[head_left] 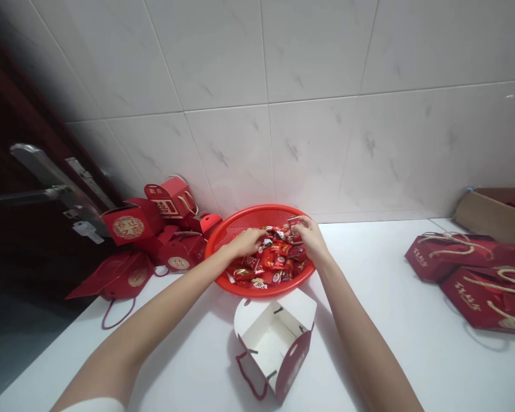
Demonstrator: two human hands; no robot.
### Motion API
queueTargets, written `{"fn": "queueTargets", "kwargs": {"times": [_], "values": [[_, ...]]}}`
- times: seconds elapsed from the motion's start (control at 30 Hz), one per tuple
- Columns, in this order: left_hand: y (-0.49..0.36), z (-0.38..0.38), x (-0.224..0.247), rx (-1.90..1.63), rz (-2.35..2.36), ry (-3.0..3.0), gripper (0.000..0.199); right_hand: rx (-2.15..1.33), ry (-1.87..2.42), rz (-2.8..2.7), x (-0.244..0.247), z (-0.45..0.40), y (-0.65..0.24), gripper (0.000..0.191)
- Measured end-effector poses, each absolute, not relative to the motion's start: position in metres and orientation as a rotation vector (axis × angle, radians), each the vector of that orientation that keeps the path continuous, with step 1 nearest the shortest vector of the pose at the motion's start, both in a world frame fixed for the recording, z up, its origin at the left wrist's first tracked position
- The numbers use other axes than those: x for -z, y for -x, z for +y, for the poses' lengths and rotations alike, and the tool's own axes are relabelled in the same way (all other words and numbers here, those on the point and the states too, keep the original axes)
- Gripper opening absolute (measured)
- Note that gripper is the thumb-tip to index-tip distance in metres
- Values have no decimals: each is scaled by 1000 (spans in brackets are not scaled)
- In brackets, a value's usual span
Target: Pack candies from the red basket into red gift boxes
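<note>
A red plastic basket (257, 292) holds many wrapped candies (278, 260), mostly red. My left hand (249, 241) reaches over the rim into the basket, its fingers bent down onto the candies; whether it grips one is too small to tell. At the basket's right side, my right hand (305, 233) pinches a small red wrapped candy (296, 221) between thumb and fingers. In front of the basket stands an open box (273, 337), white inside and dark red outside, with a dark red cord handle hanging at its left. Nothing lies inside it.
Several red gift boxes (129, 226) are piled left of the basket, near a dark door with a metal handle (30, 195). Dark red boxes with rope handles (472, 297) lie at the right on the white table (360, 257). Behind them sits a cardboard box (489, 214). A tiled wall rises behind.
</note>
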State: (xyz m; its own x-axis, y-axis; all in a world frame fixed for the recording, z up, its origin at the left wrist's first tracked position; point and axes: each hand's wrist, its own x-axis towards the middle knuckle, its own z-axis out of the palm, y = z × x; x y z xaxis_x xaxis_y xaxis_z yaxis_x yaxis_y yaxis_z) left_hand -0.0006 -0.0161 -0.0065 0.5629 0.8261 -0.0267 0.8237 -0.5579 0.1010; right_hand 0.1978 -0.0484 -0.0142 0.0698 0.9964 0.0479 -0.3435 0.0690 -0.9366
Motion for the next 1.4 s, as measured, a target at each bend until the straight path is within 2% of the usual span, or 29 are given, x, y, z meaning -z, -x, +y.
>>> {"fn": "queueTargets", "kwargs": {"times": [0.23,0.67,0.87,0.93,1.07,1.23,1.3,1.4], "values": [[3,-12,9,-338,1271,-2497,42,-1265,921,-929,15,-48,-198,23],[13,-1,19,-292,1427,-2572,35,-1257,949,-916,12,-51,-199,23],[13,-3,14,-302,1458,-2655,45,-1257,953,-897,12,-49,-198,23],[8,-10,12,-267,1361,-2741,48,-1258,950,-892,13,-49,-198,21],[-9,-28,15,-74,897,-2935,31,-1262,944,-895,13,-48,-197,12],[-20,-40,24,184,676,-2970,73,-1244,932,-888,13,-48,-197,12],[-22,-39,25,240,699,-2974,82,-1230,923,-880,14,-48,-197,12],[-31,-37,23,340,784,-2968,82,-1208,917,-865,15,-46,-198,11]]}}
